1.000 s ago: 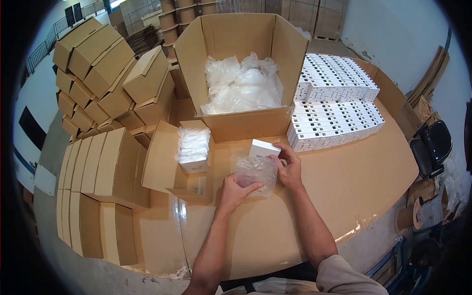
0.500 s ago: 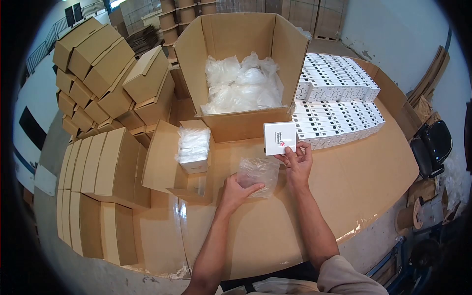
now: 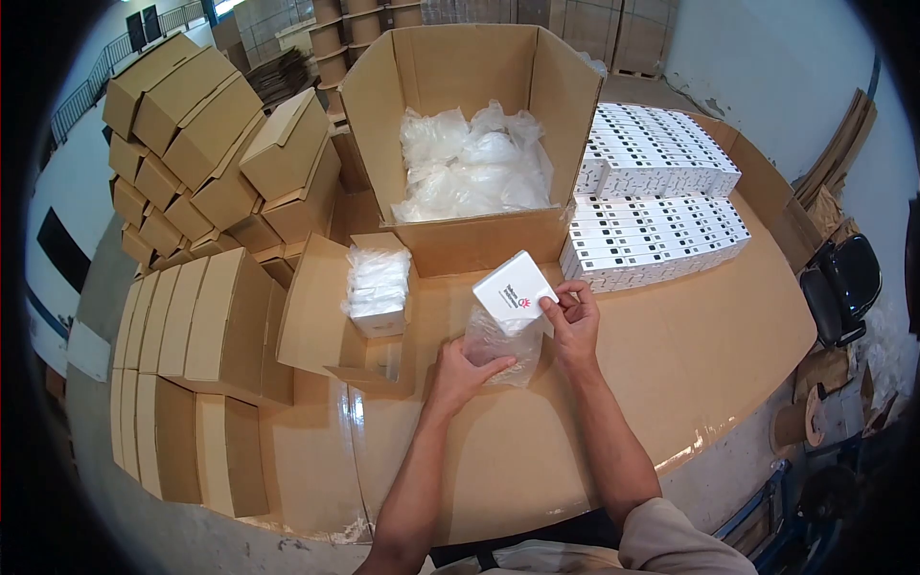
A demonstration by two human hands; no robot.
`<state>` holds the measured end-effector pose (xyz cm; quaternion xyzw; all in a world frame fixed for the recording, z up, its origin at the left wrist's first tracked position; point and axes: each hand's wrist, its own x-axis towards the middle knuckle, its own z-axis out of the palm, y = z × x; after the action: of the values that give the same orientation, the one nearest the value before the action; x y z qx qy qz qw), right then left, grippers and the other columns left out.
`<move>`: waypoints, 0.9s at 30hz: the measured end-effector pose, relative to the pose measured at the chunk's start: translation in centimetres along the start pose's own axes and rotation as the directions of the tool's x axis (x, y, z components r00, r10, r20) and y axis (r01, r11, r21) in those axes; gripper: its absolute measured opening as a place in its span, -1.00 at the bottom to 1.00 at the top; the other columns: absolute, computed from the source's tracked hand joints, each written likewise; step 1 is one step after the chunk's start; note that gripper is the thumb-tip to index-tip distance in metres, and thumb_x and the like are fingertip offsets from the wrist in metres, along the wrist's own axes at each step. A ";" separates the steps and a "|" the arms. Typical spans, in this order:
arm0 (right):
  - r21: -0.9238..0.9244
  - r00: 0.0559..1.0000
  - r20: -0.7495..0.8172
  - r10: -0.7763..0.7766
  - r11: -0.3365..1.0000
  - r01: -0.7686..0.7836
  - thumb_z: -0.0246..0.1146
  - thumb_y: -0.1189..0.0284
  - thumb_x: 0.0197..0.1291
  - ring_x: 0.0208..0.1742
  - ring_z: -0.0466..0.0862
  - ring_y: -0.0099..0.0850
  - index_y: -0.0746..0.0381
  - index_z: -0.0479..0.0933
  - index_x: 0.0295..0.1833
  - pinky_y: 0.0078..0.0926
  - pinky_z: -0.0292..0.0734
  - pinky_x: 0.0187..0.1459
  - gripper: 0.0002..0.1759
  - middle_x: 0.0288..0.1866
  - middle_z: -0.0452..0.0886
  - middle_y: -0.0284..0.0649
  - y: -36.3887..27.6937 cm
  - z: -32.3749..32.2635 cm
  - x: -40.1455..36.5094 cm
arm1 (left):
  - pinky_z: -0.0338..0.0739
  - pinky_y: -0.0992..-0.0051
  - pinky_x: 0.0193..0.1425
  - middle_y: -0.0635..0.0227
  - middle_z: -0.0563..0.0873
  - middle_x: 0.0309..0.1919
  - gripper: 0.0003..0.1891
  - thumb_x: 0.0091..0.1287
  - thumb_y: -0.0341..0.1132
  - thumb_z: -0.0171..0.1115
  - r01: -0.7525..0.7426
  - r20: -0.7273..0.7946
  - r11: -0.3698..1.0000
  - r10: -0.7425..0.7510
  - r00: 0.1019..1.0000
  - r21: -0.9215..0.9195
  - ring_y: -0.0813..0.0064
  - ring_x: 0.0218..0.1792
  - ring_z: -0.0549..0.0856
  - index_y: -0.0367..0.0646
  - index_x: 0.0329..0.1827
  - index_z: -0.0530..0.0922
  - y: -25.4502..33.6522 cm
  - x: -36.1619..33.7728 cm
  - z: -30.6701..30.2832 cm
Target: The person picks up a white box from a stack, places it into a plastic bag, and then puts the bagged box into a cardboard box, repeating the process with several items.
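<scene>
A small white box (image 3: 514,293) with dark print and a red mark is pinched in my right hand (image 3: 573,321) by its right corner. It is tilted, and its lower corner meets the mouth of a clear plastic bag (image 3: 508,355). My left hand (image 3: 462,376) is closed on the left side of that bag, thumb across its front. How far the box sits inside the bag cannot be made out. Left of my hands, an open carton (image 3: 316,331) holds a row of white boxes wrapped in plastic (image 3: 377,287).
A large open carton (image 3: 479,244) with many clear bags (image 3: 470,163) stands at the back. Stacked white boxes (image 3: 661,230) fill the table's back right. Brown cartons (image 3: 201,326) pile up at left. A black chair (image 3: 839,287) is beyond the table's right edge.
My right hand has brought the white box left and down from beside the stack, turning it to a tilt, so its lower corner meets the bag. My left hand stays nearly still.
</scene>
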<state>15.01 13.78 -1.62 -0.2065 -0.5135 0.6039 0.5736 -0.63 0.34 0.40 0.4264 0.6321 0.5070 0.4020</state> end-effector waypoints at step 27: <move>0.003 0.999 -0.037 -0.017 1.000 0.017 0.35 0.53 0.44 -0.15 0.63 -0.63 0.25 0.48 0.08 -0.66 0.52 -0.09 -0.78 -0.18 0.68 -0.32 -0.1 0.4 -0.2 | 0.65 0.42 0.10 0.26 0.84 -0.06 -0.50 0.13 -0.32 0.68 0.038 -0.001 0.997 -0.038 0.999 0.074 0.49 -0.06 0.78 -0.33 0.09 0.70 -0.6 0.2 0.3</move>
<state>14.76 13.46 -1.40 -0.2121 -0.5034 0.5961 0.5884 -0.47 0.52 -0.23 0.4289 0.6584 0.4756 0.3955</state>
